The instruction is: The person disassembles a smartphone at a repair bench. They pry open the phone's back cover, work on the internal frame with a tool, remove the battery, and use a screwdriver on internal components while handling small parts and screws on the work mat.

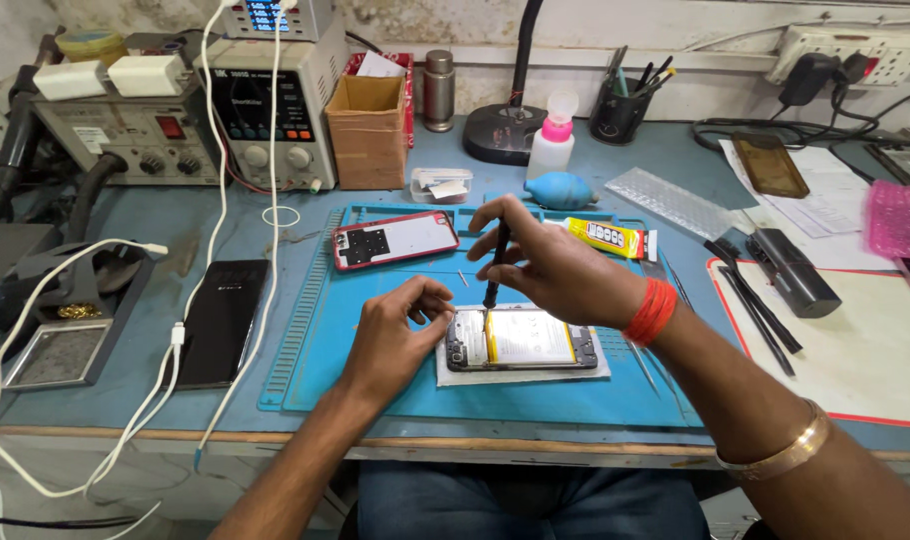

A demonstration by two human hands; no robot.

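Phone (520, 340), opened and face down, lies on a white sheet (595, 372) on the blue mat (375, 385) at the bench's near edge; left hand (395, 335) pinches its end, steadying it; right hand (550, 265) grips a screwdriver (496, 268) upright, tip at the phone's top edge.

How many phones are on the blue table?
3 whole ones: the opened phone with its yellow battery showing under both hands, a black phone at left, and a brownish phone on papers at right. The red-rimmed back cover is only a part; others may be hidden.
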